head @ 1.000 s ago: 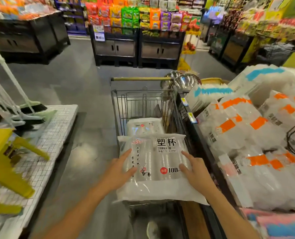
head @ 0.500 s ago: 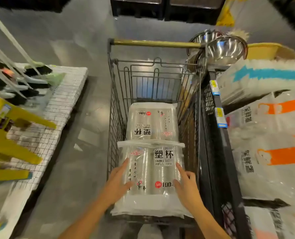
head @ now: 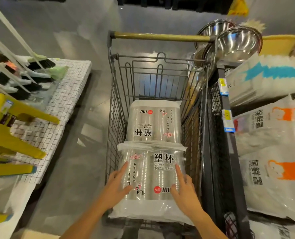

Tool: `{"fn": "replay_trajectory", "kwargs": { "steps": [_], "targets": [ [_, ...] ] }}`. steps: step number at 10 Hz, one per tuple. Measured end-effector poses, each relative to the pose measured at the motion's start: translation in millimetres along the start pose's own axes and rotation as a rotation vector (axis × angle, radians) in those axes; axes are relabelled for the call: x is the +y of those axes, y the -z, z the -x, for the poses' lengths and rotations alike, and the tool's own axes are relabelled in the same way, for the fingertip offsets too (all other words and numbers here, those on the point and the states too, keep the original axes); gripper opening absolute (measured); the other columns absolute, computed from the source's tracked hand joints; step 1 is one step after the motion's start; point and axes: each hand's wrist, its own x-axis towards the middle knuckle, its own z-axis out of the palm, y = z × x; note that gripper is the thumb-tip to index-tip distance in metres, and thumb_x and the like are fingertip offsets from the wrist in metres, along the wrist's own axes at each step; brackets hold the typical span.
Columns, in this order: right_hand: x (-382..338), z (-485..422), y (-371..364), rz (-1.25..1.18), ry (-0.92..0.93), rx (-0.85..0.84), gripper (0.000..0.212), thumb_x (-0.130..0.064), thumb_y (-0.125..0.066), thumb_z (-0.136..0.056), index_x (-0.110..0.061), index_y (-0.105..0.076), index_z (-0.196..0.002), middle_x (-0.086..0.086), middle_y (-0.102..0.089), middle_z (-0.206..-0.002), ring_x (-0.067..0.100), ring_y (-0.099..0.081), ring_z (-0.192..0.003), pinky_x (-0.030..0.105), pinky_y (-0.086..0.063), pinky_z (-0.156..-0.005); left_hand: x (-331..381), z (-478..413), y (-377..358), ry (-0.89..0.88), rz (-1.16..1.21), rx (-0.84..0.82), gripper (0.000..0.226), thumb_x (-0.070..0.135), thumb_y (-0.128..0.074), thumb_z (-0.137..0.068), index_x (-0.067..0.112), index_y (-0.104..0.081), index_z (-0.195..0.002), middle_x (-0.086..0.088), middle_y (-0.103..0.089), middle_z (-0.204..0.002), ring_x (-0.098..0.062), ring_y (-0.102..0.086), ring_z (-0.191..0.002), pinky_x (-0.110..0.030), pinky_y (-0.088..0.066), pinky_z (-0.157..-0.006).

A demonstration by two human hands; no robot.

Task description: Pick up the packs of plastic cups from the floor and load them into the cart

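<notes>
Resting flat on the near clear plastic pack of stacked cups [head: 151, 178], both bare hands lie on its top face inside the grey wire shopping cart [head: 115, 118]. The left hand [head: 116, 187] covers the pack's left side, its fingers [head: 124, 169] spread and stretched forward, palm down on the wrapping. The right hand [head: 184, 188] mirrors it on the right side, fingers [head: 178, 169] likewise spread and flat, not curled round any edge that can be seen. The pack's black printed characters read upright from the wearer's side, and its near end overhangs the cart's closest rim.

Just beyond it, touching end to end, a second clear pack of cups [head: 154, 121] lies in the cart basket with its print turned the other way. The cart's brass-coloured handle bar [head: 160, 36] is at the far end.

To the right, close against the cart, a dark metal shelf [head: 214, 135] carries white bags with orange labels [head: 272, 135] and a white bag with a blue stripe [head: 267, 78]; shiny steel bowls [head: 236, 42] sit at its far corner. To the left on the grey floor [head: 74, 169] stands a low platform covered in white checked cloth [head: 64, 104], with yellow plastic stools [head: 7, 128] and brooms [head: 39, 64] above it.
</notes>
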Motion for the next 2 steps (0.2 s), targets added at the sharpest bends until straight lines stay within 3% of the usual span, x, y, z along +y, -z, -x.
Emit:
{"fn": "replay_trajectory", "kwargs": {
  "steps": [1,2],
  "targets": [
    [1,5,7,0.052,-0.018,-0.024,0.071,-0.047,-0.041,-0.105,-0.070,0.011,-0.148,0.006,-0.005,-0.169,0.034,-0.056,-0.128,0.043,-0.045,-0.106,12,8,4,0.064,-0.030,-0.001,0.083,0.047,-0.059,-0.091,0.055,0.000,-0.149,-0.002,-0.008,-0.158,-0.023,-0.025,-0.145,-0.047,-0.029,-0.115],
    [-7,13,16,0.165,-0.017,0.045,0.063,-0.056,-0.036,-0.103,-0.051,-0.007,-0.159,0.010,-0.012,-0.170,0.034,-0.041,-0.145,0.046,-0.039,-0.117,27,21,20,0.043,-0.161,-0.035,0.069,0.039,-0.049,-0.098,0.038,-0.010,-0.155,-0.010,0.002,-0.163,-0.030,-0.012,-0.149,-0.041,-0.020,-0.119]
  ]
}}
